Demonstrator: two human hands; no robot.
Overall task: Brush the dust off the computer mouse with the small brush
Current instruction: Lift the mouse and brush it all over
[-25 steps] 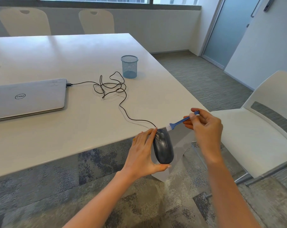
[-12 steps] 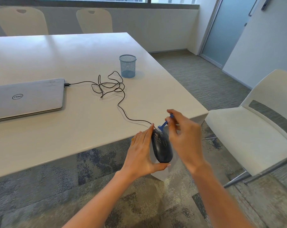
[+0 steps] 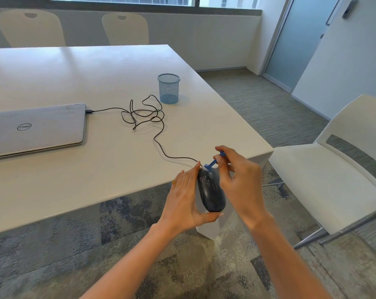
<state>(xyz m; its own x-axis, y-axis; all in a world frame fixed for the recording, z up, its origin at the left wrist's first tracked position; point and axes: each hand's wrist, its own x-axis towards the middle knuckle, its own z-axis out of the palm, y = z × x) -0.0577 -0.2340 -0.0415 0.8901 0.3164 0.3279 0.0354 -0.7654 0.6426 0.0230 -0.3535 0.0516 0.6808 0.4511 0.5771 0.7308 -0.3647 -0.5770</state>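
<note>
A dark computer mouse with pale dust specks on its front half is held in the air just off the table's near edge. My left hand grips it from the left side and underneath. My right hand pinches a small blue brush, whose white bristles rest on the mouse's front end. The mouse's black cable runs in loops across the table to a shut grey laptop.
A blue mesh pen cup stands on the white table beyond the cable. A white chair stands close on the right. Two more chairs line the far side. Patterned carpet lies below.
My right hand swung in from the right, bringing the brush from beside the mouse onto its front end. My left hand has kept the mouse in the same place.
</note>
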